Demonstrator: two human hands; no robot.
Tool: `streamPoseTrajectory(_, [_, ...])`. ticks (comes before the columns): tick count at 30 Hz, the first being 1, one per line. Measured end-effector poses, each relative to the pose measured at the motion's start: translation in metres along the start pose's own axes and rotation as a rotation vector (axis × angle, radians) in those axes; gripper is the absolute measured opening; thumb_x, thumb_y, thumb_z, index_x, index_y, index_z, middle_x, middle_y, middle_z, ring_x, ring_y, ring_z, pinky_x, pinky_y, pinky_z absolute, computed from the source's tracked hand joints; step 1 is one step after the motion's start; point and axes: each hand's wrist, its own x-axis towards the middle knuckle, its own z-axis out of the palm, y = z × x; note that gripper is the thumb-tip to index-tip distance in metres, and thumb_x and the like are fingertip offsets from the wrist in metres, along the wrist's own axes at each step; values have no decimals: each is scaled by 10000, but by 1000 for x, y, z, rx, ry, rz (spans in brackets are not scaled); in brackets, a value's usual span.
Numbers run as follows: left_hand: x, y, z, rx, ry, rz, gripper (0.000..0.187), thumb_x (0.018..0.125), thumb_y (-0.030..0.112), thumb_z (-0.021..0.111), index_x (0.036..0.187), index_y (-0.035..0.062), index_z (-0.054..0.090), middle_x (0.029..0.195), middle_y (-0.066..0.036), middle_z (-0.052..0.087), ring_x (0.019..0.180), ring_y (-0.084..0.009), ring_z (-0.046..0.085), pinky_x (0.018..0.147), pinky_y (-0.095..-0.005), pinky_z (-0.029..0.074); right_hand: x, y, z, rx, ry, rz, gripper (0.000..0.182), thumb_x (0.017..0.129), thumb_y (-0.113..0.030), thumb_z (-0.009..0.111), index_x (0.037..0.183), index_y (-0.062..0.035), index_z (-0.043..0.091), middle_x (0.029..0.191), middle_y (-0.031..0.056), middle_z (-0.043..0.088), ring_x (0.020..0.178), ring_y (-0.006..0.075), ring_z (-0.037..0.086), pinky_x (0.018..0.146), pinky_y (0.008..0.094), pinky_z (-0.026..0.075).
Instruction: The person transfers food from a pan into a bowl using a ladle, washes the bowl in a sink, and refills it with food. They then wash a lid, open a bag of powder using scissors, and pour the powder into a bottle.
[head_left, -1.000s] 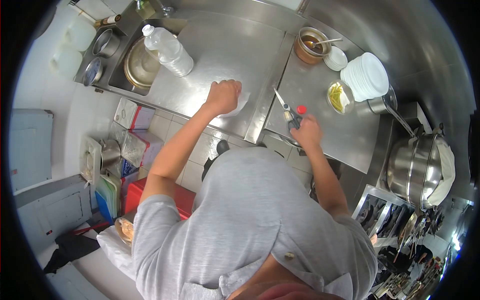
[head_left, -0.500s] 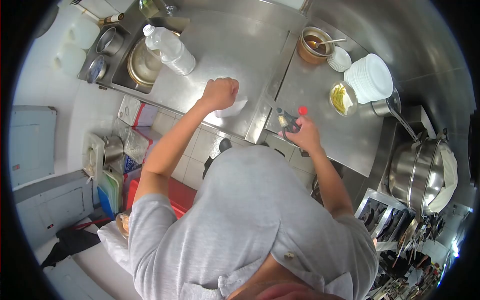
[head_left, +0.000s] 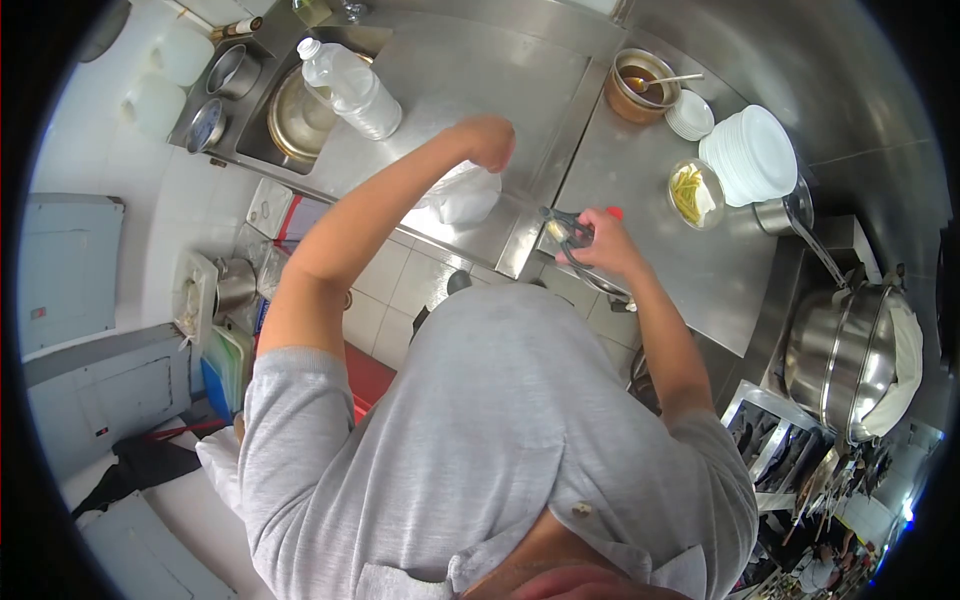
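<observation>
My left hand (head_left: 490,143) is closed in a fist over the steel counter. A translucent white plastic bag (head_left: 466,196) hangs from it, its lower part spread out near the counter's front edge. In my right hand (head_left: 610,245) is a pair of dark-handled scissors (head_left: 567,232), the blades pointing left toward the bag. A small red cap (head_left: 614,213) shows just behind the fingers of that hand. Further back on the left stands a large clear plastic bottle (head_left: 352,92) with a white cap.
A sink (head_left: 262,128) holding a metal lid is at the back left. On the right counter are a pot of brown sauce (head_left: 632,100) with a spoon, stacked white plates (head_left: 752,155), a bowl of green strips (head_left: 693,195) and a saucepan (head_left: 775,217). Large steel pots (head_left: 835,350) stand beyond.
My left hand has moved right and up, and more of the plastic bag now shows, spread wider beneath it. My right hand with the scissors has shifted slightly; the view has shifted a little too.
</observation>
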Motion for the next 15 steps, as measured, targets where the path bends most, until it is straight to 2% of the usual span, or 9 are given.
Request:
streamPoseTrajectory(1, [6, 1, -2, 17, -38, -3, 138, 636, 161, 679, 736, 94, 747, 744, -159, 684, 741, -372, 658, 658, -454, 522, 4, -2, -1, -19, 0, -14, 658, 529, -437, 950, 859, -4, 580, 866, 98, 597, 775, 222, 592, 699, 339, 487])
streamPoseTrajectory(4, [17, 3, -5, 192, -81, 95, 175, 642, 146, 670, 762, 46, 750, 813, -185, 701, 794, -381, 674, 687, -482, 538, 15, -9, 3, -65, 11, -58, 656, 545, -474, 932, 846, -2, 591, 871, 99, 604, 775, 228, 595, 691, 340, 484])
streamPoseTrajectory(7, [23, 4, -4, 272, -142, 145, 202, 645, 163, 681, 785, 39, 758, 846, -191, 708, 813, -380, 679, 708, -473, 543, 24, -12, 10, -62, -4, -73, 651, 555, -500, 921, 829, -2, 603, 846, 99, 609, 758, 230, 595, 673, 343, 479])
streamPoseTrajectory(15, [26, 12, -2, 299, -225, 65, 198, 714, 130, 649, 833, 25, 768, 912, -200, 720, 890, -371, 689, 759, -459, 545, 43, -26, 24, 87, -87, -13, 627, 556, -502, 919, 811, -12, 621, 794, 90, 622, 743, 216, 599, 664, 346, 479])
